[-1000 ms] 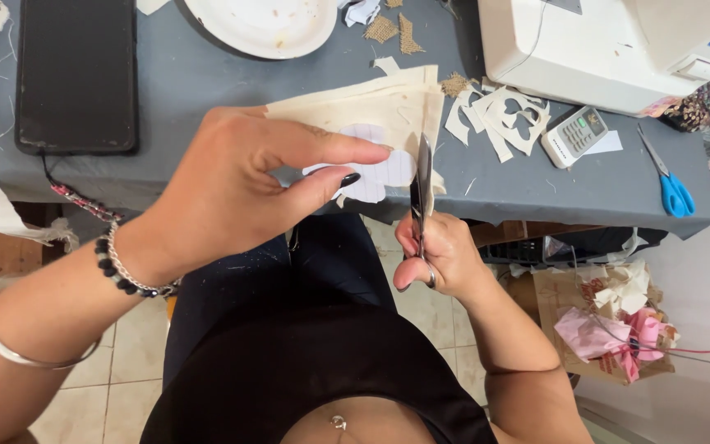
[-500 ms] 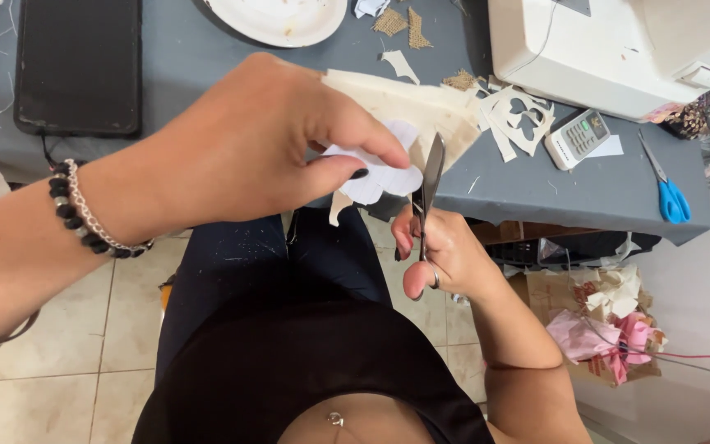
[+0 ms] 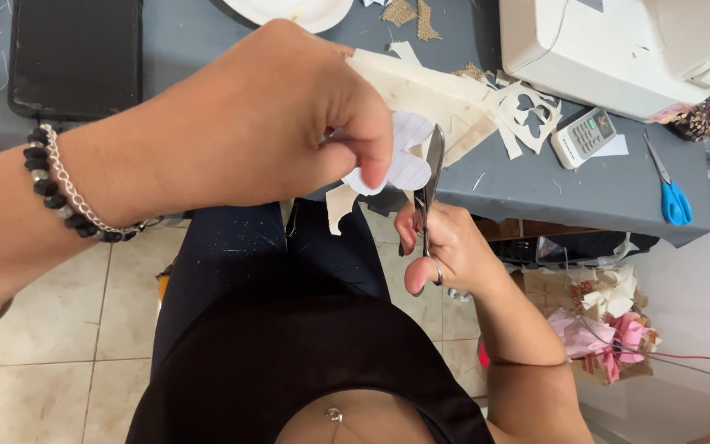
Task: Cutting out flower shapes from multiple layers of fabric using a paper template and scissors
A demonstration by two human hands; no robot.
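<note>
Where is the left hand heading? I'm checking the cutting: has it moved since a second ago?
Yes. The left hand has shifted right, toward the sewing machine, away from the black tablet.

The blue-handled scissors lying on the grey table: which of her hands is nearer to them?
The right hand. It works below the table edge, left of the blue-handled scissors, gripping metal scissors. The left hand pinches cream fabric farther left.
</note>
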